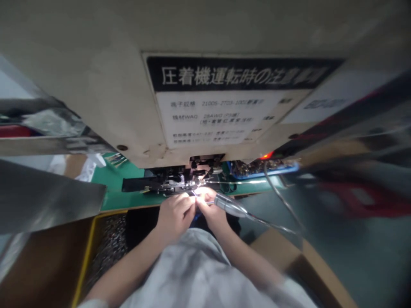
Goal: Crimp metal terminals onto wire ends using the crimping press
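Observation:
My left hand (175, 214) and my right hand (210, 209) are pressed close together in front of the lit working point of a crimping machine (180, 182). Both have their fingers pinched on something thin and bluish between them, too small to name. A flexible metal lamp arm (231, 206) runs across just beyond my right hand. The machine's beige body (96, 85) fills the upper view, with a printed label (212, 115) on its front.
A green mat (112, 179) lies under the machine. A yellow-rimmed tray (88, 252) of small dark parts sits at the lower left. A blue tray (266, 169) with metal parts is at the right, next to a red light (266, 156). Cardboard (289, 256) lies at the lower right.

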